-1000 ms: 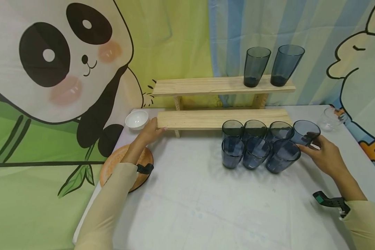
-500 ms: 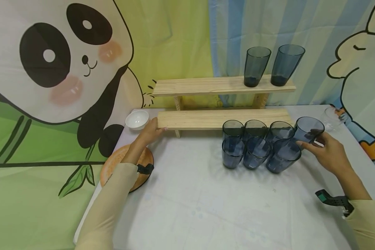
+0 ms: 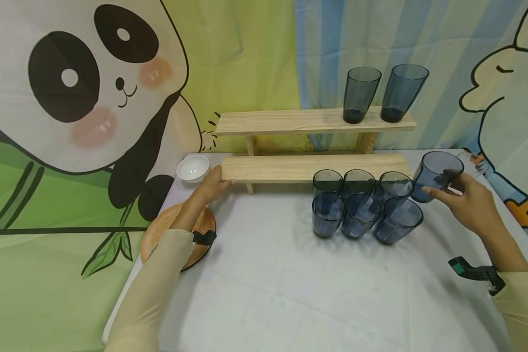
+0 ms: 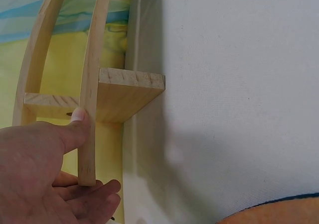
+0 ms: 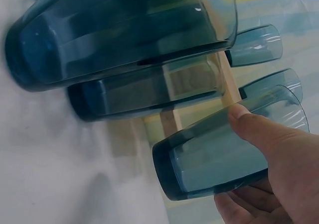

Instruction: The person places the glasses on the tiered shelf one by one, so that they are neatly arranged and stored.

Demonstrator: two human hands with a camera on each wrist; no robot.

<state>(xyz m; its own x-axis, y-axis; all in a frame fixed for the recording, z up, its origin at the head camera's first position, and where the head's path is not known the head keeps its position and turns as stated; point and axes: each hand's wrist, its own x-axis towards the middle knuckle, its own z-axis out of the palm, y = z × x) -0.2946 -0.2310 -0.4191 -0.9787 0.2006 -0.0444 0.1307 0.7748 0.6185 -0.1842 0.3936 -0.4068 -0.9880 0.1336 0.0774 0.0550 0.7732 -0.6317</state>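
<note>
In the head view my left hand (image 3: 211, 186) grips the left end of the lower board (image 3: 273, 168) of a two-tier wooden shelf. The left wrist view shows its thumb on the upper face of the board (image 4: 87, 157) and the other fingers below. My right hand (image 3: 475, 208) holds a blue tinted glass tumbler (image 3: 435, 176), tilted and raised above the table. Seen from the right wrist, thumb and fingers clasp the tumbler (image 5: 214, 157) from opposite sides. Several matching tumblers (image 3: 327, 220) stand in two rows before the shelf. Two others (image 3: 361, 95) stand on the upper board (image 3: 281, 120), at its right.
A white bowl (image 3: 192, 168) stands beyond my left hand. An orange round plate (image 3: 204, 239) lies partly under my left forearm. White cloth covers the table (image 3: 290, 293), and printed curtains (image 3: 255, 58) hang right behind the shelf.
My right hand has lifted the tumbler up and to the right, away from the end of the back row. The left hand has stayed on the shelf board.
</note>
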